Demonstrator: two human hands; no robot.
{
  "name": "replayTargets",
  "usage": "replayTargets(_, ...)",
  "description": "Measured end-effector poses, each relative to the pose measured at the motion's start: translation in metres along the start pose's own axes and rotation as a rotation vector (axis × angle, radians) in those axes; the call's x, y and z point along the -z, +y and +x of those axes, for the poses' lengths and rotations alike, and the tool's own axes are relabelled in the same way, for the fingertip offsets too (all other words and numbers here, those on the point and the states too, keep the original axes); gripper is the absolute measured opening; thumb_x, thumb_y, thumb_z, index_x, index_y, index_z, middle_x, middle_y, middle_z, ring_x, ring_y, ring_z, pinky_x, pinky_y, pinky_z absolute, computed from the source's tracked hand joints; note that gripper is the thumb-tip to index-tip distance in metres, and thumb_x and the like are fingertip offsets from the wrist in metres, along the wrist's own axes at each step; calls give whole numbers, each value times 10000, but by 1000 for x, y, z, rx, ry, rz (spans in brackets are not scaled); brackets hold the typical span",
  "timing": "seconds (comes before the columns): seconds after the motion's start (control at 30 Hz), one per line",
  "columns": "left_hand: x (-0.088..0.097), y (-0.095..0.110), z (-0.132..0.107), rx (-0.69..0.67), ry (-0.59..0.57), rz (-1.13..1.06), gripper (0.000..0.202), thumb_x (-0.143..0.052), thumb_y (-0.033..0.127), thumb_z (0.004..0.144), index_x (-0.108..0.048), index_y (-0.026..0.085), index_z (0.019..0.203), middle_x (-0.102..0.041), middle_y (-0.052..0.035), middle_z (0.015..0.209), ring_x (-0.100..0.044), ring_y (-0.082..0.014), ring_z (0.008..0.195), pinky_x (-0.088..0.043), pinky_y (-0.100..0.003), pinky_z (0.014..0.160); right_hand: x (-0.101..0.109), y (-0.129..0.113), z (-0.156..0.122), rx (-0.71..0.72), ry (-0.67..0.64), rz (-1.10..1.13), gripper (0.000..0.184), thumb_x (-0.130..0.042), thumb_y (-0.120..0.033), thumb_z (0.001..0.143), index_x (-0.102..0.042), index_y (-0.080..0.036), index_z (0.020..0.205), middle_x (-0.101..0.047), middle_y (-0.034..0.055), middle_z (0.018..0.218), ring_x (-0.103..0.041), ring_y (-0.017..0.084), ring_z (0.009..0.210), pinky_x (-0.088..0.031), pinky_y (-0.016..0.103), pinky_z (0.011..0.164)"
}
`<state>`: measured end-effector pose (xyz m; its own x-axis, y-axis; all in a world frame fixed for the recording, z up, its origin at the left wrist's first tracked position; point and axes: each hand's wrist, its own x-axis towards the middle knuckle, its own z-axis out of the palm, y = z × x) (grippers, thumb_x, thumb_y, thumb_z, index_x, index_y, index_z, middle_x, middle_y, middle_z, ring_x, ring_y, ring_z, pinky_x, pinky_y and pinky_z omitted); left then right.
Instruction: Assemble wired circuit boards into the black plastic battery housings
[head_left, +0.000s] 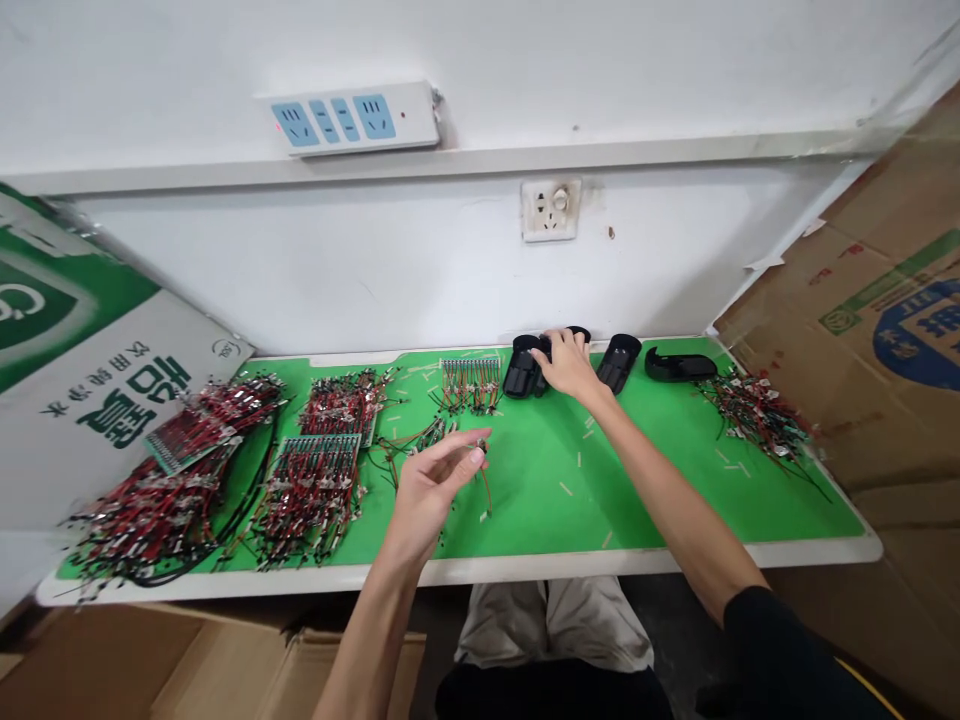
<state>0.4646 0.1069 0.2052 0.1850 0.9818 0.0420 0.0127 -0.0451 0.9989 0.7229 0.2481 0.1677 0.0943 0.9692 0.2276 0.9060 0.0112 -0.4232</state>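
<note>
So the left hand (pixel 429 490) is out over the middle of the counter (pixel 457 572), with the thumb and first finger pinched together on a thin orange wire (pixel 487 492) near its tiny metal end (pixel 481 447). The other fingers curl loosely. The wire sits right at the fingertips and its length hangs down toward the person, so the left hand is easily the nearer one.

The right hand (pixel 570 365) is way up at the back, fingers draped over a pair of black plastic casings (pixel 523 368). Can't really tell if it's gripping them or just resting there. Another black casing (pixel 618 362) and a curved black piece (pixel 679 366) sit just to its right.

On the green mat (pixel 555 500), big piles of red and black wires (pixel 307 500) fill the left side, a neat row of wires (pixel 470 385) sits near the back, and a smaller wire pile (pixel 757 415) lies off to the far right.
</note>
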Motion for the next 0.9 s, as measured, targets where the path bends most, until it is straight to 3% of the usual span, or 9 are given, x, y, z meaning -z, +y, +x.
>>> replayTargets(0.17,-11,15,-5,-305,-57,367,168,-707,323,931,-814,285,1054,-753,-50,1026,-671,-162,979,-532,-289,894,-5,3,-1,-105,26,-64,425,-456,-215,1008,-512,-55,1398,-565,242,1328,-505,388,1257,-371,552,1089)
replayTargets(0.37,-21,1,1,-306,11,209,198,-735,309,914,-766,234,1095,-758,-28,882,-711,-158,878,-549,-299,872,12,8,-23,-162,5,-91,303,-515,-230,964,-590,-90,1223,-555,225,1253,-654,353,1042,-508,462,915)
replayTargets(0.43,-21,-1,2,-324,24,210,155,-752,284,902,-758,226,1046,-762,-25,922,-718,-149,852,-555,-290,850,17,10,-44,-170,48,-57,286,-513,-237,961,-577,-108,1208,-538,216,1262,-669,334,987,-519,457,888)
replayTargets(0.53,-27,-4,-2,-462,-20,384,73,-725,206,917,-758,234,976,-759,-15,994,-709,-132,921,-548,-268,871,19,13,-89,-169,190,99,287,-531,-211,914,-534,-133,1190,-580,189,1209,-659,321,993,-520,438,887)
replayTargets(0.63,-42,-18,-9,-596,-93,582,166,-638,142,960,-739,233,1055,-741,-30,1067,-686,-137,994,-538,-285,897,12,12,-138,-238,265,254,304,-524,-202,884,-482,-160,1182,-641,128,1014,-656,310,911,-523,428,825)
replayTargets(0.7,-54,-31,-14,-645,-108,697,199,-597,116,972,-716,225,1088,-724,-47,1112,-668,-158,1023,-525,-323,905,6,10,-165,-256,296,330,327,-495,-198,885,-455,-171,1209,-645,121,1007,-653,307,912,-521,431,818)
replayTargets(0.8,-71,-47,-23,-660,-88,832,222,-577,80,962,-688,217,1095,-712,-57,1146,-634,-192,1055,-493,-374,909,-3,8,-191,-248,400,389,275,-459,-219,906,-486,-195,1178,-619,153,1126,-618,315,1061,-501,468,922)
replayTargets(0.9,-84,-52,-30,-653,-60,902,256,-566,47,945,-671,217,1105,-710,-60,1170,-605,-211,1089,-475,-405,932,-8,8,-203,-333,492,433,151,-507,-274,905,-507,-222,1047,-607,143,1084,-595,324,1064,-479,503,965)
